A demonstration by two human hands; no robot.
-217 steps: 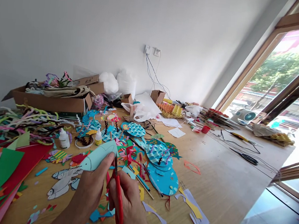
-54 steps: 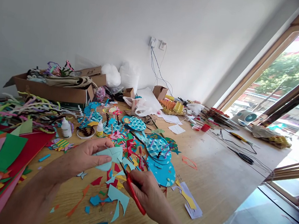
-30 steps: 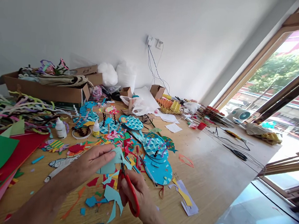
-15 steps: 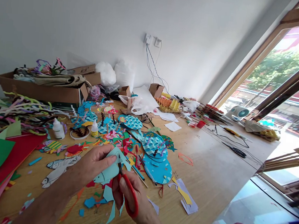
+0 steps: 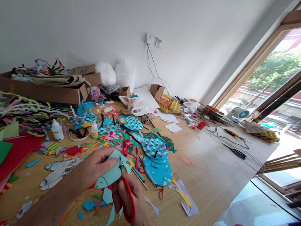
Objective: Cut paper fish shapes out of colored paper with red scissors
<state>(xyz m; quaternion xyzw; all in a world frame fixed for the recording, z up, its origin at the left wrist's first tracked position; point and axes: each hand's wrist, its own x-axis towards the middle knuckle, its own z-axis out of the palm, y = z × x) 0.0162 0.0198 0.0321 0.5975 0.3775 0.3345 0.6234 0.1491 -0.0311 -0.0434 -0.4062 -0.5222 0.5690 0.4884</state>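
My left hand [image 5: 100,166] pinches a light blue paper fish [image 5: 109,176] with a drawn eye and gill line, thumb on top near its tail end. In my right hand [image 5: 130,195] are red-handled scissors [image 5: 129,204], fingers closed round the loops. The dark blades meet the paper's edge on its right side. Light blue paper scraps [image 5: 108,195] lie just below the hands. To the left rest white paper fish [image 5: 56,177] with dark outlines, and a red paper fish [image 5: 73,151] lies beyond them.
Several blue woven-paper discs [image 5: 155,145] spread past my hands. Glue bottles [image 5: 57,130] stand left, near a heap of pipe cleaners [image 5: 21,114]. A cardboard box [image 5: 39,91] sits by the wall. Black scissors [image 5: 234,151] and cables lie on the right.
The scissors have shifted slightly down and their blades sit a bit lower along the paper's edge. The paper fish has tilted a little in my left hand. The view has moved slightly.
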